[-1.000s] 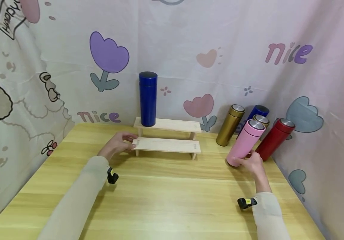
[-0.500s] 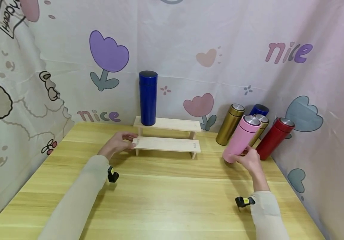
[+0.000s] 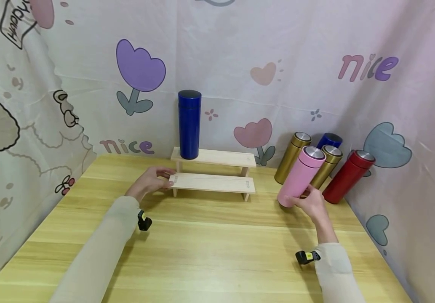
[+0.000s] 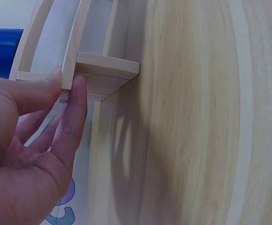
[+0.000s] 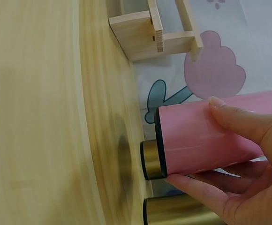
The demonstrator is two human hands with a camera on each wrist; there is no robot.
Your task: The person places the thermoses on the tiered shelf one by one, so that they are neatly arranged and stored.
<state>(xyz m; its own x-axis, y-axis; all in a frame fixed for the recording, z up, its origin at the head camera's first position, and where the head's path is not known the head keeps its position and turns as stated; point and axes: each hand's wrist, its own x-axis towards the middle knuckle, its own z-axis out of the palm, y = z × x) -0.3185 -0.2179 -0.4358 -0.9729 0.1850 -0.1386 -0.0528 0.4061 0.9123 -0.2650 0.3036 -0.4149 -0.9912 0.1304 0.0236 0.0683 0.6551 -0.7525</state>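
My right hand [image 3: 310,205] grips the lower part of a pink thermos bottle [image 3: 301,176]. In the right wrist view the bottle's dark base hangs off the table, thumb on one side and fingers on the other. At the left, my left hand [image 3: 150,183] pinches the end of the lower step of a two-tier wooden rack [image 3: 211,182]; the left wrist view shows thumb [image 4: 37,93] and fingers on either face of that board. A blue thermos bottle [image 3: 189,126] stands upright on the left end of the rack's upper step.
Two gold bottles [image 3: 292,159], a mostly hidden blue bottle [image 3: 330,139] and a red bottle [image 3: 348,176] stand at the right of the wooden table [image 3: 217,252]. A printed curtain [image 3: 217,63] hangs behind the table and along its sides.
My right hand has moved the pink bottle up and leftward, away from the red bottle, uncovering more of the front gold bottle. My left hand stays on the rack.
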